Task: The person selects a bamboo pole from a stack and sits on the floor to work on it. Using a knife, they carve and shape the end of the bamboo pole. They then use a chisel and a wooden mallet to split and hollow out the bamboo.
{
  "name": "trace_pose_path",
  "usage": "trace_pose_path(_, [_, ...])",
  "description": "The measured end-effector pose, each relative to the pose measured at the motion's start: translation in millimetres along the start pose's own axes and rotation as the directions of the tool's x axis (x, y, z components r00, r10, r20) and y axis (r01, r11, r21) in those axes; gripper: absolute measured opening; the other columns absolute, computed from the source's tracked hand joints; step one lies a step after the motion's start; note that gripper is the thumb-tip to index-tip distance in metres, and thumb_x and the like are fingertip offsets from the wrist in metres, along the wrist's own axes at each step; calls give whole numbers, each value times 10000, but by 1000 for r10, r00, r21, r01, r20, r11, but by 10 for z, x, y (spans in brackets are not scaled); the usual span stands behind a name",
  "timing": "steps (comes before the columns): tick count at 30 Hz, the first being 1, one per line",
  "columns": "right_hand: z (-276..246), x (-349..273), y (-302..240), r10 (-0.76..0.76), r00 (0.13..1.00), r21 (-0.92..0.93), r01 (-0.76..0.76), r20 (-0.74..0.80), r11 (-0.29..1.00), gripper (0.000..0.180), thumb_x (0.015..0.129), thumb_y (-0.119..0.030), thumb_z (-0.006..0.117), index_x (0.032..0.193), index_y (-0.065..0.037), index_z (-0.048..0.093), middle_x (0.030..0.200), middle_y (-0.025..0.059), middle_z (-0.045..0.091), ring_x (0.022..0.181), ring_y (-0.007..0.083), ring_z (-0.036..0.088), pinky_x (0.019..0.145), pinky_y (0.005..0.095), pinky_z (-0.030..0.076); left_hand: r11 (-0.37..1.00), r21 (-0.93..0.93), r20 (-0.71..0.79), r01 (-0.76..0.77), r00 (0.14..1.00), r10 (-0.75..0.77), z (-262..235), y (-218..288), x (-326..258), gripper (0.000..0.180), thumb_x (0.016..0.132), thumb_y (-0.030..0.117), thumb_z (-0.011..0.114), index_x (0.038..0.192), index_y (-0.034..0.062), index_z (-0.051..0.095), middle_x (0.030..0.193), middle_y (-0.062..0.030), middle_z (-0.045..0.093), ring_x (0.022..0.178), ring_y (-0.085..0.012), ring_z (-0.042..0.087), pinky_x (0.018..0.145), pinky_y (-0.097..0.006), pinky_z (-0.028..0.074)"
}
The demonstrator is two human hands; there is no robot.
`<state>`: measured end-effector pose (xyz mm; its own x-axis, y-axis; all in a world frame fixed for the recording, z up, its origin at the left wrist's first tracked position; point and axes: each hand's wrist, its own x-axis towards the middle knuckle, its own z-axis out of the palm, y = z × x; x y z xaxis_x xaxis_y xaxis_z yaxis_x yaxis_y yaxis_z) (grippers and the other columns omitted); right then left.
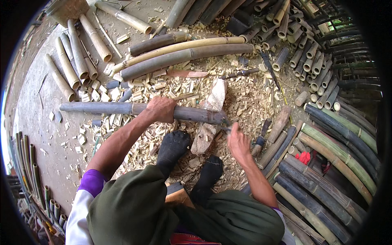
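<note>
My left hand [161, 109] is closed around a dark bamboo pole [196, 114], which lies crosswise in front of me. Near its right end the pole rests across a pale, rough wooden block [204, 139]. My right hand [238, 141] is closed beside that end, on a small cutting tool [226, 124]. Only a bit of dark metal shows there, against the pole's end; the fingers hide the handle, and I cannot tell the exact kind. My feet in dark socks [173, 148] stand on either side of the block's near end.
Wood chips [245, 98] cover the ground around the block. Beyond lie long bamboo poles [188, 57] and, at the far left, short bamboo pieces [75, 49]. Stacked bamboo [318, 192] fills the right side, with a red cloth [303, 157] among it. More poles [30, 163] stand at left.
</note>
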<state>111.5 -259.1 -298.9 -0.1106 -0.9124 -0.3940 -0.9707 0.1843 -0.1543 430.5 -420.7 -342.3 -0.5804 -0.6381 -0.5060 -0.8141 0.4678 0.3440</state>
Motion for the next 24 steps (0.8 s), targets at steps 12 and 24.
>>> trace_pose_path(12, [-149,8,-45,9,999,0,-9,51,1000,211,1025,-150,589,1077,16,469,676,206,607,594,320,683,491,434,533,999,-18,-269,34,962,-37,139,158,-214,205,853,97,616,1043,38,664,984,-179,728,919,-326,737,921,-470,547])
trace_pose_path(24, [-250,-4,-39,98,976,-47,-90,195,995,310,1027,-232,628,1143,19,487,746,177,642,591,330,679,498,431,533,990,139,-635,29,770,67,582,122,-292,184,895,190,591,1053,99,614,981,-80,651,933,-253,667,826,-424,480])
